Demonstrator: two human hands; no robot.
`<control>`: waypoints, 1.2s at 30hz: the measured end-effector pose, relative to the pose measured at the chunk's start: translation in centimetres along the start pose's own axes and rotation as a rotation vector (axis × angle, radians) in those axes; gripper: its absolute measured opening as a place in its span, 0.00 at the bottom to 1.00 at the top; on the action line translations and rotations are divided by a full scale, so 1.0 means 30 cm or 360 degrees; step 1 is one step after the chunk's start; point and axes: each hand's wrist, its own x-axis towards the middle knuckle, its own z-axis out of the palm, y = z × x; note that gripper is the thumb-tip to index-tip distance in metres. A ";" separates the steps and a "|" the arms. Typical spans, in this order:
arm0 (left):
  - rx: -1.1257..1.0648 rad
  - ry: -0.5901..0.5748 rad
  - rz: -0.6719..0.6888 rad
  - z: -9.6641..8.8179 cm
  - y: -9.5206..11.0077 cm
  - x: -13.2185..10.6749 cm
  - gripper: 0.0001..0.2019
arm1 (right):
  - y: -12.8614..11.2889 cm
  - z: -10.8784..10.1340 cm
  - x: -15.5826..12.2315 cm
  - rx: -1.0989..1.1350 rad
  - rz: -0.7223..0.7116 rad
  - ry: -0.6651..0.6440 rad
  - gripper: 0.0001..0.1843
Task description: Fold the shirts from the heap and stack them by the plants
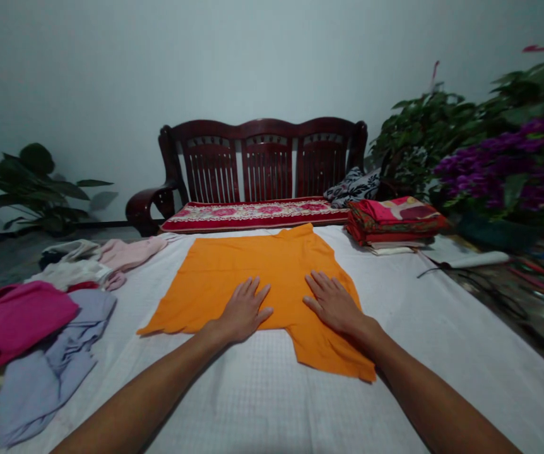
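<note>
An orange shirt (pixel 234 265) lies spread flat on a white cloth-covered surface (pixel 262 397). My left hand (pixel 243 309) rests palm down on the shirt's near edge, fingers stretched out and apart. Palm down too, my right hand (pixel 333 302) lies flat on the shirt just to the right, fingers open. Neither hand holds anything. One sleeve of the shirt (pixel 333 356) reaches toward me under my right wrist.
A heap of loose clothes, pink (pixel 11 321), lilac (pixel 49 366) and pale ones (pixel 111 258), lies at the left. Folded red fabrics (pixel 395 221) are stacked at the far right. Behind stand a dark wooden bench (pixel 262 170) and potted plants (pixel 503 164). Cables (pixel 490 290) lie at the right.
</note>
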 end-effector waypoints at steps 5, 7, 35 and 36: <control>0.0132 -0.0001 -0.0211 -0.034 -0.147 -0.081 0.33 | 0.100 0.030 -0.006 -0.0113 0.0205 0.0090 0.34; 0.0201 0.0019 -0.0354 -0.052 -0.228 -0.110 0.33 | 0.113 0.036 -0.005 -0.0150 0.0213 0.0104 0.35; 0.0243 0.0405 -0.1534 -0.182 -0.543 -0.093 0.26 | 0.207 0.153 0.016 -0.0232 0.0080 0.0367 0.34; 0.0241 0.0414 -0.1529 -0.182 -0.548 -0.080 0.25 | 0.207 0.154 0.016 -0.0236 0.0078 0.0371 0.34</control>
